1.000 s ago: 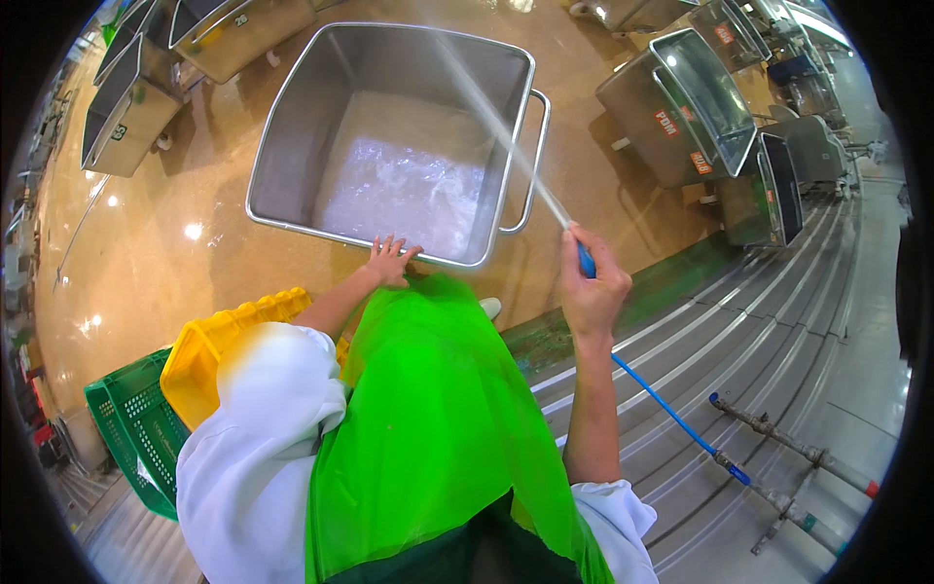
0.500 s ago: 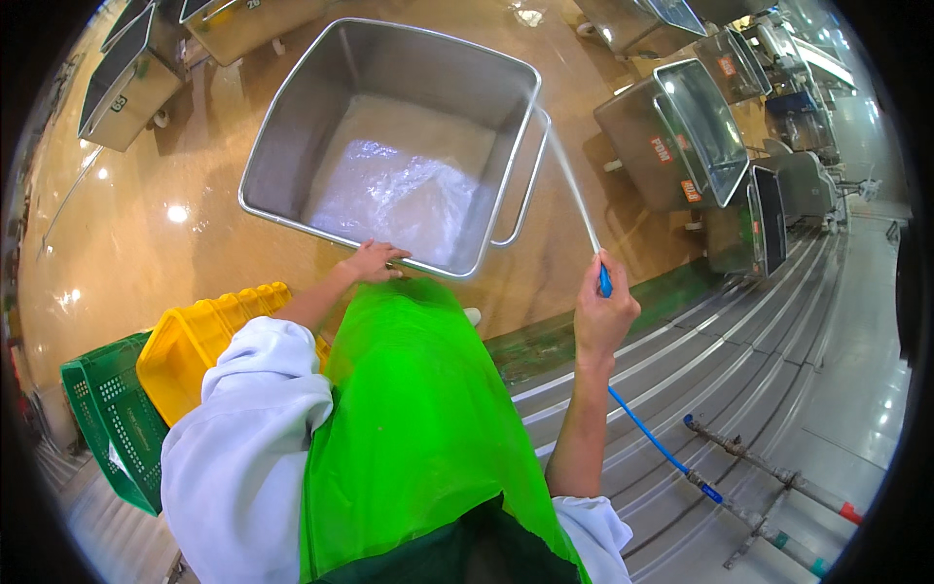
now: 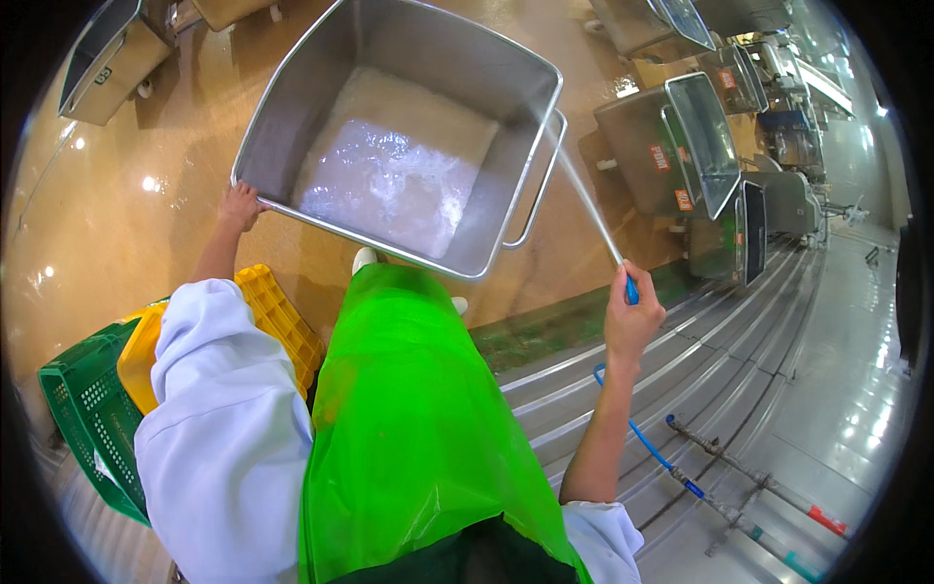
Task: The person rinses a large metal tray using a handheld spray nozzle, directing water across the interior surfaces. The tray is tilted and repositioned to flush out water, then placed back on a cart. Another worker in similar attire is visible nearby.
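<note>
A large square steel tub cart (image 3: 321, 229) stands in front of me, with shallow cloudy, bubbling water (image 3: 389, 175) over its bottom. My left hand (image 3: 241, 206) is closed on the rim at its near left corner. In my right hand (image 3: 634, 310), off the tub's right side, is a blue hose (image 3: 632, 292), gripped near its end. A white jet of water (image 3: 592, 204) shoots from the hose up and left across the tub's right rim, beside the push handle (image 3: 535, 209). The hose's lower part passes behind my right forearm.
Yellow (image 3: 277, 316) and green crates (image 3: 92, 409) stand at my left. More steel carts (image 3: 647, 146) are at the far right and another cart (image 3: 122, 73) at the far left. Ribbed metal flooring (image 3: 700, 360) and pipes (image 3: 749, 467) lie to the right. The brown floor is wet.
My left hand has slid left along the near rim to the corner. My right hand has moved slightly right with the hose, and the jet still runs. The tub sits slightly higher in view.
</note>
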Motion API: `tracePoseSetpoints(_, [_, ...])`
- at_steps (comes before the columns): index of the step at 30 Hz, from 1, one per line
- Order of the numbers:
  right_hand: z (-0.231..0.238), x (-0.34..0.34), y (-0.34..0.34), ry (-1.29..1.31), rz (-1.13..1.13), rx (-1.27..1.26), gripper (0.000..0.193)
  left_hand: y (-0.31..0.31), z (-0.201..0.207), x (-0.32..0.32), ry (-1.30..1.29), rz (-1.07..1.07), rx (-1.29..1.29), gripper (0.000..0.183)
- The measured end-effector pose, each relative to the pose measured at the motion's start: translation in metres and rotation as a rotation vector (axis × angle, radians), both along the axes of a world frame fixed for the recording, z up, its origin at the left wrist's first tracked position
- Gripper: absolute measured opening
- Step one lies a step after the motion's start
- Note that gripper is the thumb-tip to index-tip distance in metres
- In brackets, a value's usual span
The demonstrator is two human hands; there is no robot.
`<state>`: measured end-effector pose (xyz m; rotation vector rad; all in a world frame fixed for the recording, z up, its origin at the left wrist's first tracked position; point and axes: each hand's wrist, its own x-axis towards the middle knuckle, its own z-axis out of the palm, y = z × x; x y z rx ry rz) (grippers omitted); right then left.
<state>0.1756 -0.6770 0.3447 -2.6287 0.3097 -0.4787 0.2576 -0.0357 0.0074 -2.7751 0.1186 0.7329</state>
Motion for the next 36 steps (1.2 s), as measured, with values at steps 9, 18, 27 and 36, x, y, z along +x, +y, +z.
tracePoseSetpoints(9, [0.027, 0.007, 0.029, 0.266, 0.018, -0.039, 0.015, -0.002, -0.002, -0.028, -0.265, -0.103, -0.164, 0.055])
tracePoseSetpoints(18, [0.03, -0.042, 0.038, 0.392, 0.141, -0.043, 0.014, -0.056, -0.006, -0.067, -0.322, -0.083, -0.281, 0.051])
tracePoseSetpoints(27, [0.01, -0.075, -0.021, 0.256, 0.071, 0.108, 0.014, -0.19, -0.004, -0.122, -0.17, -0.029, -0.331, 0.057])
tracePoseSetpoints(36, [-0.021, -0.121, -0.044, 0.325, -0.049, 0.308, 0.01, -0.314, 0.012, -0.147, 0.113, -0.138, -0.704, 0.053])
